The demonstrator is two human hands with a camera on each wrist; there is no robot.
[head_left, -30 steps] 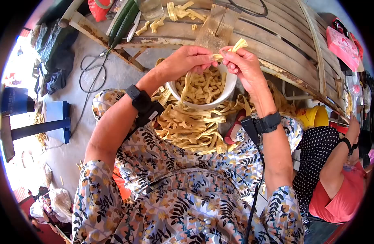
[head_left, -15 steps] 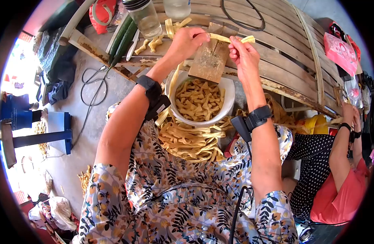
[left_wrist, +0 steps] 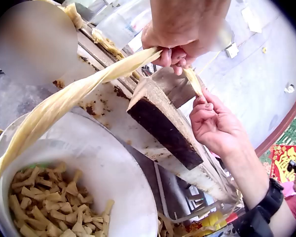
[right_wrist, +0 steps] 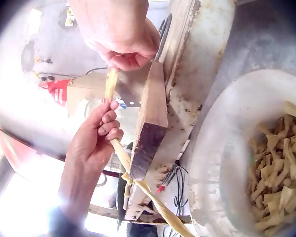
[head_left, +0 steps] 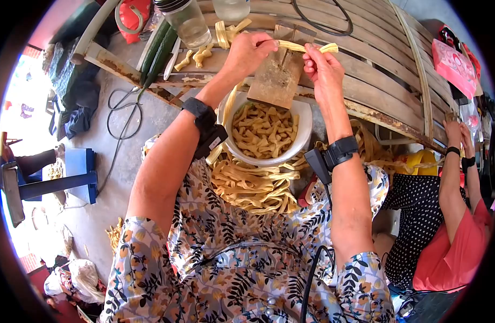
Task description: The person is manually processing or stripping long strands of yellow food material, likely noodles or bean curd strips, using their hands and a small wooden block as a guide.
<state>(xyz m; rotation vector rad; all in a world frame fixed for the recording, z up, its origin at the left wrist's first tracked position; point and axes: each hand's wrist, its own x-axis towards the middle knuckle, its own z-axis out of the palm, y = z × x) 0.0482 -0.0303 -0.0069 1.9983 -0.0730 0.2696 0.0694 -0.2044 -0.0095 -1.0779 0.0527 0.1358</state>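
Observation:
Between both hands a pale yellow strip point(head_left: 291, 47), like tofu skin, is stretched over a wooden board point(head_left: 274, 86) on the bench edge. My left hand point(head_left: 250, 55) pinches it on one side; a long twisted tail point(left_wrist: 54, 106) hangs from that hand past the white bucket. My right hand point(head_left: 325, 67) pinches the strip near its other end, which sticks out beyond the fingers. Below the board, the white bucket point(head_left: 305, 132) holds many short knotted pieces point(head_left: 264, 132). A pile of long strips point(head_left: 253, 185) lies below the bucket, by the lap.
On the slatted bench point(head_left: 376, 81) are cucumbers point(head_left: 160, 54), a white-handled knife point(head_left: 172, 60), a glass jar point(head_left: 189, 27), a few knotted pieces point(head_left: 203, 55) and a black cable point(head_left: 347, 27). Another person point(head_left: 457, 237) sits at the right. A blue metal stand point(head_left: 78, 175) is at the left.
The hands were close together over the bucket one second ago. They then moved up and apart, drawing the strip out straight above the board. During the last half second they hardly moved.

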